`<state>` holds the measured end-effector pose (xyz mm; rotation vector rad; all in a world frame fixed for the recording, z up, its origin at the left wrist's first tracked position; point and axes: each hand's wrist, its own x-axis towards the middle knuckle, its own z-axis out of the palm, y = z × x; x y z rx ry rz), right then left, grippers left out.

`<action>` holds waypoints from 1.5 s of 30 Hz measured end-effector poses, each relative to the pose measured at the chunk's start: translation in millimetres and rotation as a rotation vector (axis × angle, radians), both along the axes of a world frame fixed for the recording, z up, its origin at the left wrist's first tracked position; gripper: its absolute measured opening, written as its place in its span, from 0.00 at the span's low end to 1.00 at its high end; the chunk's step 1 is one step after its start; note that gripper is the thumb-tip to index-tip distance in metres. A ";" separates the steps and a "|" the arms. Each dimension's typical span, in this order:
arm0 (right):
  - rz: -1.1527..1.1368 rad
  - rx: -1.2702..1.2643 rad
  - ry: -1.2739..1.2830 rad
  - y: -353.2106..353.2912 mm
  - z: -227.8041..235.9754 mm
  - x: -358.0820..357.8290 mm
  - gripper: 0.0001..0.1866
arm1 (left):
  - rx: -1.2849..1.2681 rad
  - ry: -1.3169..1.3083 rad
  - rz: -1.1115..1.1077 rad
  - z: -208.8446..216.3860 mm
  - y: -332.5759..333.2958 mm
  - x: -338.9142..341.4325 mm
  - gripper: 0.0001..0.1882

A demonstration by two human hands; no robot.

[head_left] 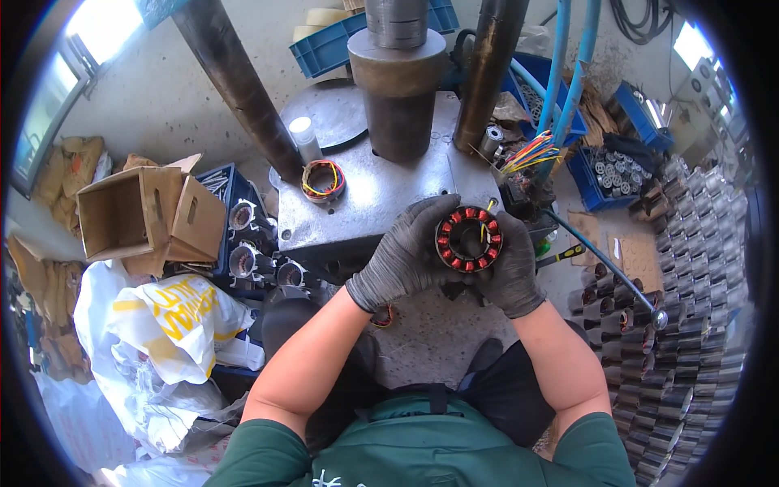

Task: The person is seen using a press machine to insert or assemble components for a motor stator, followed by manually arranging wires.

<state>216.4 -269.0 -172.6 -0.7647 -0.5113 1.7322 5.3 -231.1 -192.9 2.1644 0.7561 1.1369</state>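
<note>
Between my two hands, above the near edge of the press table, is a round motor stator (469,214) with dark teeth and red copper windings around a central hole. A yellow wire crosses it. My left hand (408,247), in a dark grey work glove, grips its left side. My right hand (514,269), gloved alike, closes around the right and lower side. Some fingertips are hidden behind the stator. On the metal press table (369,203) lies a wound ring with red and yellow wires (323,195), with a white-topped cylinder (306,140) behind it.
The press ram (398,89) stands between two dark columns (239,85). At right, a lever with a ball knob (659,319) sticks out before stacked metal cylinders (690,235). Coloured wires (531,154) bunch nearby. Cardboard boxes (199,219) and metal motor housings (247,260) are at left.
</note>
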 end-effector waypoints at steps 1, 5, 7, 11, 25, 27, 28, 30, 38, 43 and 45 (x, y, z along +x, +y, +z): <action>0.043 -0.064 0.021 1.5 -0.2 1.6 0.27 | -0.002 -0.006 0.004 0.1 0.8 -0.7 0.63; 0.171 -0.024 -0.094 5.7 -5.0 4.0 0.30 | 0.017 -0.007 0.023 1.6 -2.8 -0.6 0.62; 0.107 0.122 -0.226 10.9 -10.9 2.0 0.27 | 0.033 -0.026 0.036 2.8 -5.7 -1.7 0.60; 0.025 0.345 -0.419 31.7 -27.8 4.6 0.24 | -0.044 -0.183 0.078 3.9 -7.8 -4.7 0.58; 0.099 1.046 -1.997 79.3 -65.4 37.6 0.30 | -0.319 -0.522 0.159 -1.1 4.0 -15.8 0.57; -0.009 1.202 -1.941 76.3 -57.9 41.4 0.23 | -0.363 -0.537 0.196 2.1 0.0 -20.1 0.55; -0.016 1.179 -1.835 74.7 -54.1 42.3 0.21 | -0.375 -0.527 0.201 4.1 -0.9 -19.6 0.55; -0.078 1.018 -1.633 68.8 -49.2 39.3 0.13 | -0.510 -0.850 0.152 7.4 -0.8 -16.8 0.52; -0.145 1.182 -1.820 61.9 -51.7 16.7 0.20 | -0.674 -1.190 0.047 0.6 22.6 -31.1 0.31; -0.108 1.217 -1.837 69.0 -59.5 19.1 0.21 | -0.721 -1.273 0.062 -0.2 21.0 -35.7 0.34; -0.119 1.193 -1.830 65.5 -66.6 18.3 0.18 | -0.731 -1.268 0.096 2.1 21.5 -38.0 0.33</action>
